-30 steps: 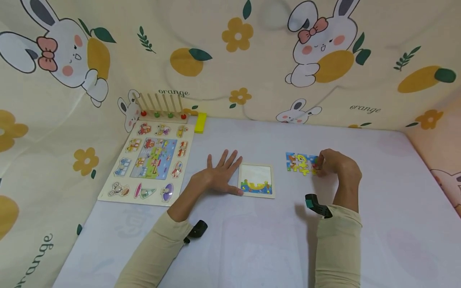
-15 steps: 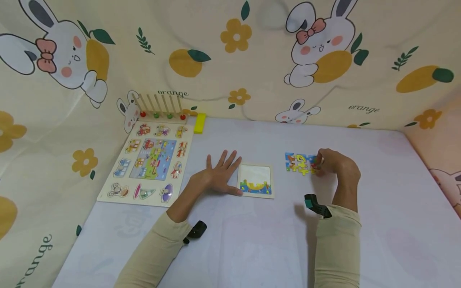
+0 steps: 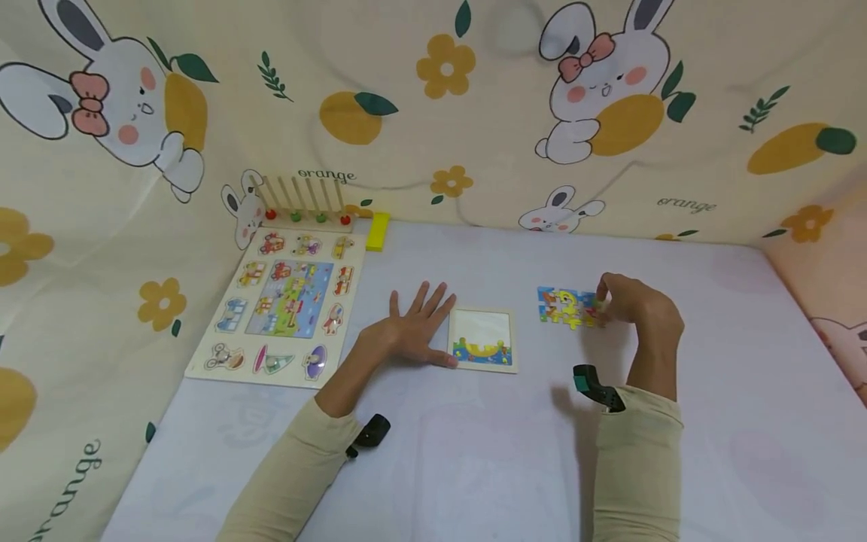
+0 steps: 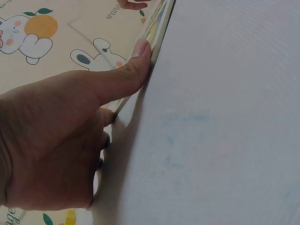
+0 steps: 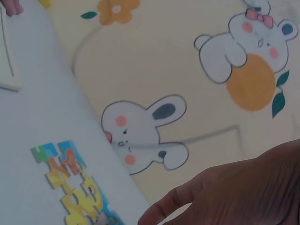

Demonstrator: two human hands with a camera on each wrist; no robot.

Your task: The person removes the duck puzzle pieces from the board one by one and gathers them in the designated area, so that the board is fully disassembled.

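Note:
My left hand (image 3: 413, 331) lies with spread fingers on the table, its thumb at the lower left corner of a small square puzzle frame (image 3: 513, 342). Joined jigsaw pieces (image 3: 482, 352) fill the bottom of that frame. To its right, a joined strip of jigsaw pieces (image 3: 566, 307), blue, yellow and orange, lies flat on the table. The bent fingers of my right hand (image 3: 637, 305) are at the strip's right end and partly cover the end piece; I cannot tell whether they pinch it. In the right wrist view, the strip (image 5: 70, 178) shows beside the hand, fingertips cut off below.
On the left lies a large wooden peg puzzle board (image 3: 203, 365) with vehicle pictures. Behind it stands a rack of wooden rods (image 3: 305, 196) with red and green beads. A yellow block (image 3: 377, 232) sits beside the rack. A patterned cloth (image 3: 406, 75) rises behind the table.
My right hand has shifted slightly up and to the right, and more of the strip's end piece shows between its fingers. The left hand and the frame stay put.

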